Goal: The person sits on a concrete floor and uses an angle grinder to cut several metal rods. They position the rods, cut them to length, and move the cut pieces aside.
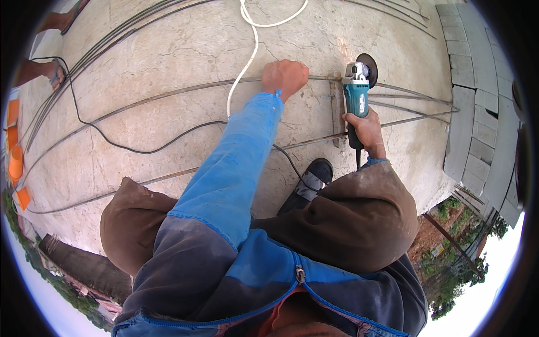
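My right hand (368, 132) is wrapped round the handle of a teal and black angle grinder (357, 100). Its dark disc (369, 70) is at the far end, and faint orange sparks (345, 50) fly out beyond the tool. My left hand (285, 77) is closed in a fist on a long steel rebar (191, 88), to the left of the grinder. The bar passes over a short block (337, 115) on the concrete floor and on toward the disc. The exact contact between disc and bar is hidden by the grinder's head.
A white cable (250, 62) and a black cord (151, 150) cross the concrete. More rebars (104, 42) lie at the far left, near another person's foot (56, 74). Grey blocks (469, 106) are stacked at right. Orange objects (15, 163) are at the left edge. My sandalled foot (310, 182) is close by.
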Available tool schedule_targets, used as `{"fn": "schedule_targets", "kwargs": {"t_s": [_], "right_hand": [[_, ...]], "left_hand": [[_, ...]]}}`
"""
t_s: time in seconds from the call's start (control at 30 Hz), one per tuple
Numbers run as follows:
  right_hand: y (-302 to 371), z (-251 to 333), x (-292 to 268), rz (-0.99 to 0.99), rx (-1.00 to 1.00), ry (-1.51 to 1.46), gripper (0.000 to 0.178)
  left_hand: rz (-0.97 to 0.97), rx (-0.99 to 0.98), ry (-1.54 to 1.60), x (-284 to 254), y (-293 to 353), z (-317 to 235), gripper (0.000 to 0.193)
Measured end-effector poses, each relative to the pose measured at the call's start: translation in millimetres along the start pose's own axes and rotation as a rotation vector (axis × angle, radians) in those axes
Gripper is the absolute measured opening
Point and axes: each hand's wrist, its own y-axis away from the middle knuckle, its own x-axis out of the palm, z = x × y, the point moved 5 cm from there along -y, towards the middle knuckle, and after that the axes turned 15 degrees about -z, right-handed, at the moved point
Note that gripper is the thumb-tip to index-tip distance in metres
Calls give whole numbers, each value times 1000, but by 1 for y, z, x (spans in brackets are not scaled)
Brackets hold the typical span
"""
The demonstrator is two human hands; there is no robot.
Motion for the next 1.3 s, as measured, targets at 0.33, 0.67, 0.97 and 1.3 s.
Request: {"fn": "schedule_targets", "kwargs": {"t_s": [0.33, 0.67, 0.97, 1.3], "right_hand": [[1, 3, 1, -6, -39, -13, 27], [-2, -3, 1, 5, 12, 14, 38], [1, 6, 0, -3, 1, 31, 39], [-3, 2, -2, 13, 16, 58, 39]], "left_hand": [[-93, 44, -39, 7, 0, 2, 49], [-116, 51, -19, 6, 0, 2, 49], [-93, 39, -23, 5, 0, 3, 48], [-6, -11, 20, 0, 0, -1, 56]]}}
